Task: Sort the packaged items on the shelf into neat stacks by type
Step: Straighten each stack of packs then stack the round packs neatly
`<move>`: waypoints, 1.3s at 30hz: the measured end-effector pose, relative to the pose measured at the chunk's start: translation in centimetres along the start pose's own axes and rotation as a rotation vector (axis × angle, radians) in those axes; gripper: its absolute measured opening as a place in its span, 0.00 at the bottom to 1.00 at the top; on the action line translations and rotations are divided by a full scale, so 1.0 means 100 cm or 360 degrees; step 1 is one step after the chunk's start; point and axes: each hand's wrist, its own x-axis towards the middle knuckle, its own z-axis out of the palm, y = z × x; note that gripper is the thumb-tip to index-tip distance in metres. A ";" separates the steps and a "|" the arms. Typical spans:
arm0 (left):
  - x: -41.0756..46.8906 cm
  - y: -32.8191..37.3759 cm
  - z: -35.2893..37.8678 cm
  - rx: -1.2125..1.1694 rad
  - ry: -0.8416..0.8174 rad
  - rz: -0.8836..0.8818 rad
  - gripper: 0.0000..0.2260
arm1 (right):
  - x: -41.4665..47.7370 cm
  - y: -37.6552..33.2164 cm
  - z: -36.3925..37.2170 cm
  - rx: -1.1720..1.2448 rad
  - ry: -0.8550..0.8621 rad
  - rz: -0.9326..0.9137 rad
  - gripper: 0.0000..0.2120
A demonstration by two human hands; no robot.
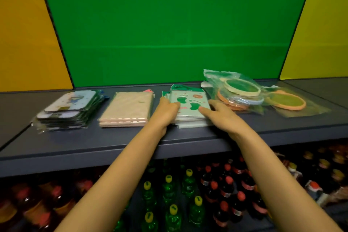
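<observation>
Left hand (166, 111) and right hand (221, 114) grip footprint-pack stack (190, 106) from both sides; stack flat on shelf (113, 141), long axis running front-to-back.

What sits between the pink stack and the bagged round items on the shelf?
In the head view, the green footprint-print stack, with the left hand and right hand on its sides.

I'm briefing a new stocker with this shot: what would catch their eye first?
Both hands, left hand and right hand, press the sides of the footprint-patterned stack at mid-shelf. To its right, the bagged round items lie in a loose heap. To its left, the beige stack and the dark-edged stack look tidy.
</observation>
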 end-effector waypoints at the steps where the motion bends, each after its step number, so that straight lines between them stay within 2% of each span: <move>1: 0.002 -0.001 0.000 -0.0055 0.0027 -0.0013 0.21 | 0.000 -0.001 -0.001 0.0028 -0.0031 -0.0012 0.21; 6: 0.002 -0.004 0.004 -0.0301 0.0114 0.0003 0.17 | 0.006 0.000 -0.001 0.0134 -0.0125 -0.0092 0.19; 10: -0.003 -0.001 0.008 -0.0430 0.0115 0.0023 0.16 | 0.012 0.006 0.002 0.0453 -0.0162 -0.0032 0.18; 13: -0.006 0.000 0.013 -0.0470 0.0061 0.0019 0.17 | 0.012 0.006 0.003 0.0682 -0.0136 0.0011 0.18; 22: -0.007 0.002 0.010 -0.0494 0.0083 -0.0002 0.16 | 0.001 0.000 0.000 0.0863 -0.0062 0.0030 0.22; 25: -0.009 0.005 0.010 -0.0525 0.0122 -0.0028 0.12 | 0.002 -0.001 0.003 0.0835 -0.0042 0.0056 0.22; 30: -0.011 0.007 0.013 -0.0416 0.0070 -0.0001 0.17 | 0.011 0.004 0.014 0.0754 0.0030 0.0044 0.20; 34: -0.007 0.003 0.008 -0.0346 0.0093 0.0010 0.14 | 0.016 0.000 0.020 0.0710 0.0026 0.0018 0.20; 39: -0.004 0.004 0.001 -0.0378 0.0205 0.0045 0.19 | 0.023 -0.010 0.030 0.0565 -0.0035 -0.0029 0.21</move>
